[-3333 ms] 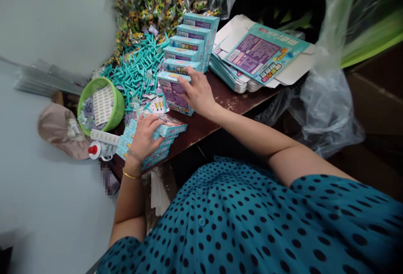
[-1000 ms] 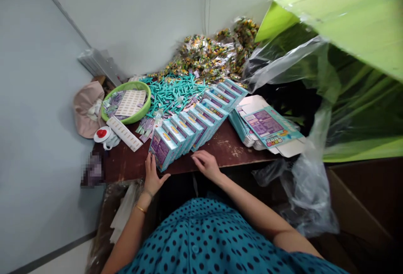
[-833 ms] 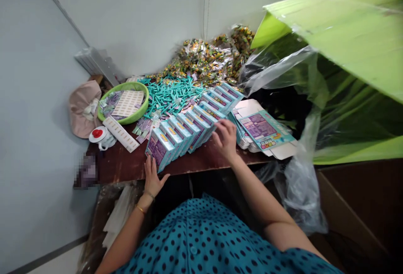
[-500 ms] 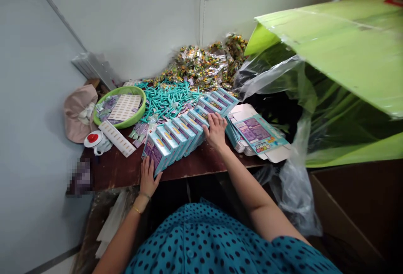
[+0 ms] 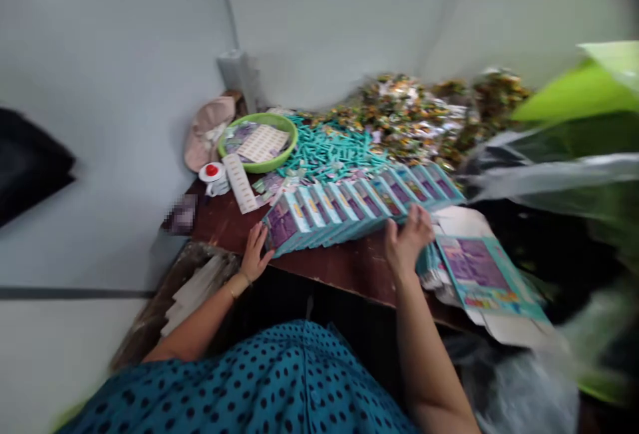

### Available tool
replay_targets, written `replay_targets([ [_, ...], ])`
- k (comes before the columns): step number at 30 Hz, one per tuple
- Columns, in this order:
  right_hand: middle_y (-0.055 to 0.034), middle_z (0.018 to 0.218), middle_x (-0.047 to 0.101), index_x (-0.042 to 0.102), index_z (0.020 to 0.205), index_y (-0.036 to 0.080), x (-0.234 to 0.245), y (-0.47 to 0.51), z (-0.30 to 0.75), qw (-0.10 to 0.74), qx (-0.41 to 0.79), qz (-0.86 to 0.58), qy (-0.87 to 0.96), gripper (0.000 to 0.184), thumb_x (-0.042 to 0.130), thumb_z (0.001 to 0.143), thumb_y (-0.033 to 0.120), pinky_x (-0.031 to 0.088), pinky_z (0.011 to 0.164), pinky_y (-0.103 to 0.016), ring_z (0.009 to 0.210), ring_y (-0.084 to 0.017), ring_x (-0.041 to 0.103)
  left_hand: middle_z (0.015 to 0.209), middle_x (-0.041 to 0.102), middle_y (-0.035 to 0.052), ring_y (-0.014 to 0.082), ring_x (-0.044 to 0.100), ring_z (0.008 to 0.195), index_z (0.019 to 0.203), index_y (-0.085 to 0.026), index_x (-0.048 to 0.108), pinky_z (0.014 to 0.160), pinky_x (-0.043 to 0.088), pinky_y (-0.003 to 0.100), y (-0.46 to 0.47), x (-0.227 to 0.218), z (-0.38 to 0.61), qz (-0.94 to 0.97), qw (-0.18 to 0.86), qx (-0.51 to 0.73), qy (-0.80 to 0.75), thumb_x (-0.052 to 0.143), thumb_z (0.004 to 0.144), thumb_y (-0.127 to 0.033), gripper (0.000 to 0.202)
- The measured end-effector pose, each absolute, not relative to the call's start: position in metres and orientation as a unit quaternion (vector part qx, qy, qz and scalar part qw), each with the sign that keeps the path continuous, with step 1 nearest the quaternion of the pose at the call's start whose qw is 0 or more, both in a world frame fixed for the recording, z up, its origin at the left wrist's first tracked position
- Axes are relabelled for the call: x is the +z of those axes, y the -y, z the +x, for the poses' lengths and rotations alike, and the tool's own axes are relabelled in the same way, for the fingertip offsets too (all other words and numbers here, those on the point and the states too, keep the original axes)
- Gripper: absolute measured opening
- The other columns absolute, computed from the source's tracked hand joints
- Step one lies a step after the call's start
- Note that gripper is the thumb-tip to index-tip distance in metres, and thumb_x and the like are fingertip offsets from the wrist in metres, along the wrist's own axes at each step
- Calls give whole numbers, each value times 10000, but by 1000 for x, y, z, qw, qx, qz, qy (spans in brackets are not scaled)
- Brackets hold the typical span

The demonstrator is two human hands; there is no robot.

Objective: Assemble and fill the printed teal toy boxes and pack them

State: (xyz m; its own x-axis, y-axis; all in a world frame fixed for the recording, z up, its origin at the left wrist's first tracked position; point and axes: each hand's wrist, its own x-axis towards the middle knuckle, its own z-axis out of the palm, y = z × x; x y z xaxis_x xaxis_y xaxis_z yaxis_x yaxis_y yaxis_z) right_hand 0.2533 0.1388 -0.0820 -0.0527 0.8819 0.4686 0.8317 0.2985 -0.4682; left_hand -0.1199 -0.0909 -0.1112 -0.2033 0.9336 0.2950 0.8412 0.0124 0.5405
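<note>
A row of small teal and purple cartons (image 5: 349,211) leans side by side along the table. My left hand (image 5: 255,254) rests against the left end carton, its fingers stretched and apart. At the front of the row's right part is my right hand (image 5: 409,241), slightly blurred, with fingers spread; whether the fingertips touch the cartons I cannot tell. Just right of that hand lies a stack of flattened cartons (image 5: 474,271) with white flaps. Behind the row is a heap of teal stick-like pieces (image 5: 334,151).
On the dark red table (image 5: 339,264) stand a green basin (image 5: 294,138) of sachets, a lidded cup (image 5: 217,184) and a white printed strip (image 5: 240,184). Shiny multicoloured packets (image 5: 414,114) pile against the wall. Green sheeting (image 5: 574,98) and clear plastic (image 5: 529,178) hang at the right.
The view has swung left, so everything sits further right. My right hand has moved right along the row. The cartons now form a more even line; my left hand stays at the left end.
</note>
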Motion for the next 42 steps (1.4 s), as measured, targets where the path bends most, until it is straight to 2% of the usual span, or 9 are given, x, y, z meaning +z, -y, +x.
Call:
replay_targets([
  [6,-251,1362,577,649,1337,135,-134,-81,289,359,70,-558,745,674,383,999,653,406,1065,-648,1309,-421,530,1393,594,241,349,512,1397,1316,-94,625,1185,390,482,19,-69,-196,280,79,407,-866,667,872,-467,581],
  [11,-214,1239,654,753,1110,130,-134,-38,295,354,67,-529,768,633,414,996,653,501,968,-595,1150,-390,626,797,727,101,270,705,861,834,-148,709,835,560,371,-27,-34,-221,262,98,411,-868,711,790,-319,176],
  [17,-153,1278,670,692,1287,252,-28,-21,287,418,110,-471,769,392,554,987,463,498,1026,-625,1197,-394,636,936,762,67,216,698,895,941,-188,720,856,520,305,46,71,-210,397,18,388,-832,624,808,-196,164],
  [22,-108,1348,657,536,1447,403,64,17,216,406,115,-276,864,623,752,868,486,375,1155,-658,1364,-407,524,942,782,39,221,709,897,975,-261,779,884,521,326,108,125,-130,698,163,187,-672,577,876,-238,226],
  [24,-76,1247,723,641,1322,373,71,22,185,330,172,-223,901,426,722,910,444,311,1195,-637,1275,-360,599,969,785,46,218,714,938,996,-261,783,905,515,328,112,122,-96,748,237,168,-597,558,909,-240,242],
  [26,-47,1033,780,727,1128,307,62,20,168,271,258,-217,902,179,643,976,349,403,1128,-542,1034,-273,696,966,785,59,219,713,940,972,-241,781,900,509,333,110,109,-76,734,261,189,-598,578,924,-257,209],
  [29,-34,844,775,744,920,242,40,12,175,238,354,-285,858,173,614,990,331,520,867,-394,794,-216,689,892,775,60,206,700,851,864,-206,758,828,514,321,107,84,-69,629,276,278,-671,669,897,-330,156],
  [35,-31,832,782,765,903,233,22,16,221,186,406,-382,809,222,614,980,376,501,730,-330,777,-222,689,783,733,33,158,639,699,856,-160,726,660,504,262,96,33,-51,417,446,452,-651,722,829,-518,359],
  [42,-41,977,786,755,1033,229,22,24,211,280,473,-405,731,212,618,974,379,558,805,-335,874,-212,723,716,692,7,136,589,652,837,-170,715,628,473,245,83,12,6,431,391,477,-659,677,876,-530,364],
])
